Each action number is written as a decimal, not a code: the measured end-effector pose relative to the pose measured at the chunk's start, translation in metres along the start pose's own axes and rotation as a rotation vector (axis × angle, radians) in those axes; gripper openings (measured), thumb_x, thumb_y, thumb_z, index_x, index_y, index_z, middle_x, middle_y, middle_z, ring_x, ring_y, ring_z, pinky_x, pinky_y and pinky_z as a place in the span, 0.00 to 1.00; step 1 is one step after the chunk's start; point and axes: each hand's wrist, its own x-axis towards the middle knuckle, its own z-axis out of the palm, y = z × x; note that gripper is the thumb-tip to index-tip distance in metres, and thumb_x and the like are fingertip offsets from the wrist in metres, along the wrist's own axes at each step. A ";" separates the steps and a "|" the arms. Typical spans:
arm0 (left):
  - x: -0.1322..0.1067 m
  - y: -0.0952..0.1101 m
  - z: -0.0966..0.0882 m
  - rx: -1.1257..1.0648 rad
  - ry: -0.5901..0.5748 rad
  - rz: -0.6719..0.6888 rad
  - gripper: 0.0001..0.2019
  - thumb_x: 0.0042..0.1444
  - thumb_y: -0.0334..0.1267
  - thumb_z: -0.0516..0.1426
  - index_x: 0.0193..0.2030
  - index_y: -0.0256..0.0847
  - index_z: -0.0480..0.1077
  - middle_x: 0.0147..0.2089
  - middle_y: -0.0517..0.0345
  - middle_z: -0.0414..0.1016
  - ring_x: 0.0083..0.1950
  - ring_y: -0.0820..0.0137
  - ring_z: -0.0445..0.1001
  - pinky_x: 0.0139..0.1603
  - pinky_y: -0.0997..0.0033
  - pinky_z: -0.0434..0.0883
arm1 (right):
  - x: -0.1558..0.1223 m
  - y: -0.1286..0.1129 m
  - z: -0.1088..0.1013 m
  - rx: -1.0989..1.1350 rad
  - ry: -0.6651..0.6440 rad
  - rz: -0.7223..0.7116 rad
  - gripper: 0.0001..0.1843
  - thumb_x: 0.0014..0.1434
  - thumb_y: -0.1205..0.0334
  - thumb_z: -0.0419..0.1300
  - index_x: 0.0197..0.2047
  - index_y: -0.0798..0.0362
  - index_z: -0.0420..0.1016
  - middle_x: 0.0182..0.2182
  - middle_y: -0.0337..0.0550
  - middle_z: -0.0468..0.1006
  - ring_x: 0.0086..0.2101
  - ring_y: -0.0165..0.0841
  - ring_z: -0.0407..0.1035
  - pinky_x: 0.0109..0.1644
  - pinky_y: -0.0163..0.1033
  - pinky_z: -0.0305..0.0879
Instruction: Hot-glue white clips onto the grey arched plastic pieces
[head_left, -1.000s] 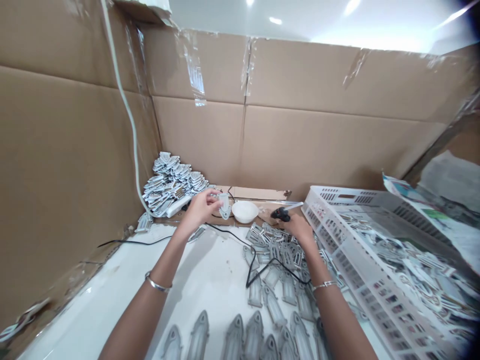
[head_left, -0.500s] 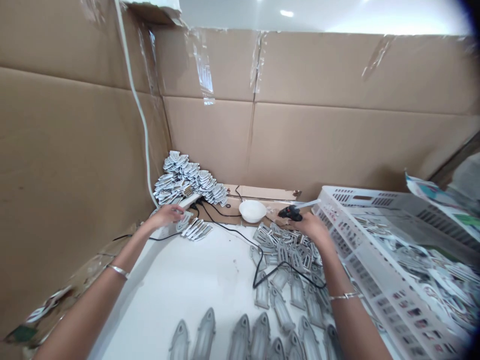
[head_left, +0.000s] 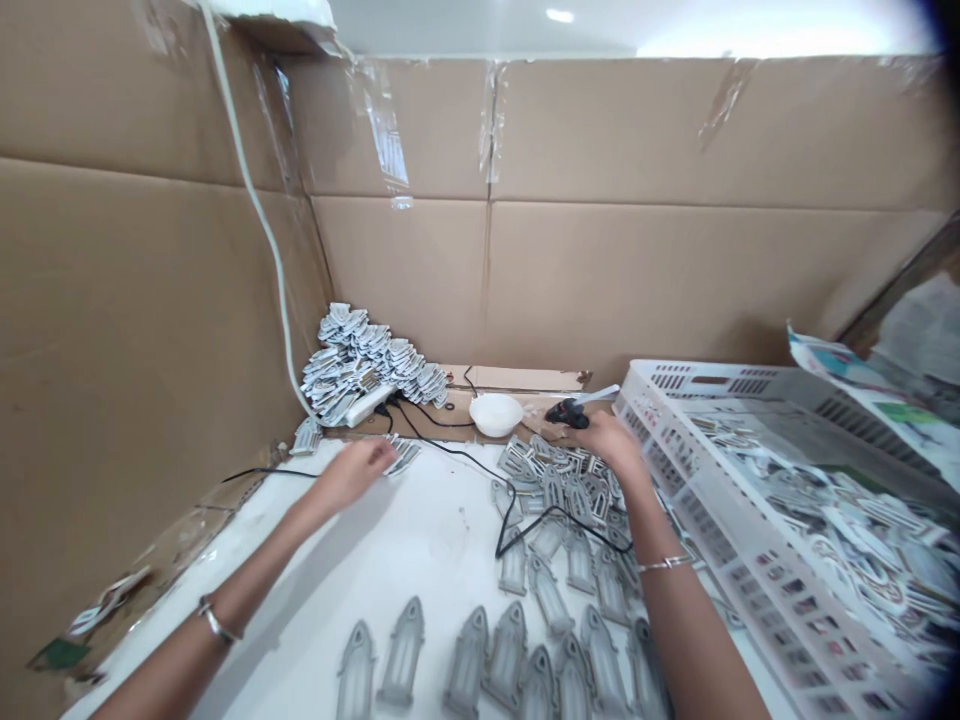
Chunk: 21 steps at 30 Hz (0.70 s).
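Observation:
My right hand (head_left: 611,440) is closed around the handle of a black glue gun (head_left: 568,412), with a pale glue stick (head_left: 597,394) jutting from its back. The gun's nozzle points left, toward a white bowl (head_left: 496,414). My left hand (head_left: 358,472) is over the left of the table, fingers curled together at a short row of grey-white arch-shaped pieces (head_left: 406,456). Its fingertips are slightly blurred, and what they pinch is hidden. Many grey arch-shaped pieces (head_left: 550,597) lie right of the middle and along the near side.
Stacked finished-looking pieces (head_left: 367,355) fill the back left corner by a white power strip (head_left: 370,404). A black cable (head_left: 457,457) crosses the table. On the right stands a white plastic crate (head_left: 720,530) of loose pieces. Cardboard walls (head_left: 637,280) enclose the table.
My left hand has moved right and slightly nearer, from beside the power strip to the short row of pieces. My right hand still holds the glue gun. The view has shifted slightly.

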 end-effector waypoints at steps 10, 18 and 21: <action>-0.005 0.113 0.124 0.332 -0.284 -0.056 0.25 0.65 0.54 0.43 0.47 0.36 0.70 0.50 0.36 0.77 0.54 0.47 0.75 0.49 0.56 0.67 | -0.001 -0.001 -0.002 0.012 -0.035 0.021 0.26 0.57 0.47 0.58 0.52 0.53 0.79 0.50 0.56 0.80 0.50 0.47 0.74 0.46 0.42 0.67; 0.013 0.108 0.132 0.309 -0.326 -0.077 0.18 0.60 0.52 0.52 0.47 0.39 0.69 0.57 0.42 0.73 0.56 0.52 0.73 0.49 0.61 0.67 | -0.005 -0.003 -0.003 0.018 -0.050 0.029 0.25 0.58 0.47 0.58 0.52 0.51 0.79 0.51 0.56 0.79 0.51 0.48 0.74 0.48 0.43 0.67; 0.017 0.092 0.118 0.281 -0.342 -0.074 0.14 0.58 0.50 0.55 0.41 0.42 0.70 0.52 0.51 0.76 0.53 0.58 0.74 0.45 0.66 0.66 | -0.005 -0.001 -0.002 0.010 -0.058 0.046 0.26 0.57 0.46 0.59 0.53 0.52 0.78 0.51 0.56 0.79 0.51 0.48 0.74 0.49 0.44 0.67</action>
